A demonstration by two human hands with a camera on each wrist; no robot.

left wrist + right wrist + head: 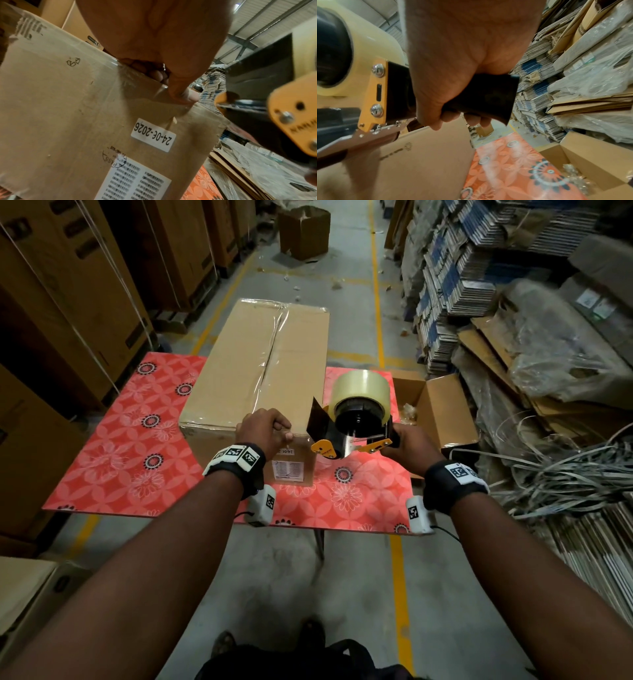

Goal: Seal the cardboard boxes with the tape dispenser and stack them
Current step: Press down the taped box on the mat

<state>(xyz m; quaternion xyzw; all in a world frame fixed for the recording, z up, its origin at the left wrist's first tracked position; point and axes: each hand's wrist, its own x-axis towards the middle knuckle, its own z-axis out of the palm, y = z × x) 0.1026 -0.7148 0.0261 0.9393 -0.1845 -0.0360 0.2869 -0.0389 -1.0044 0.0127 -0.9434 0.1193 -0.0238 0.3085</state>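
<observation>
Brown taped cardboard box point(260, 364) on red floral table point(137, 446); left hand point(263, 429) presses tape end at near edge, right hand point(409, 448) grips yellow-black tape dispenser point(356, 419) beside it. Risk: loose tape lifting, wrinkling.

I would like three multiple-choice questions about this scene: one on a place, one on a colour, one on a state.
1. Where does the left hand rest?
A. on the near top edge of the cardboard box
B. on the floor
C. inside the open box

2. What colour is the table cover?
A. blue
B. red with flowers
C. plain white

3. What is the right hand doing?
A. hanging idle
B. pressing the table
C. gripping the tape dispenser

Answers: 1 A, its fingers curl over that edge; 2 B, the head view shows the floral red; 3 C, the right wrist view shows fingers round the black handle.
</observation>
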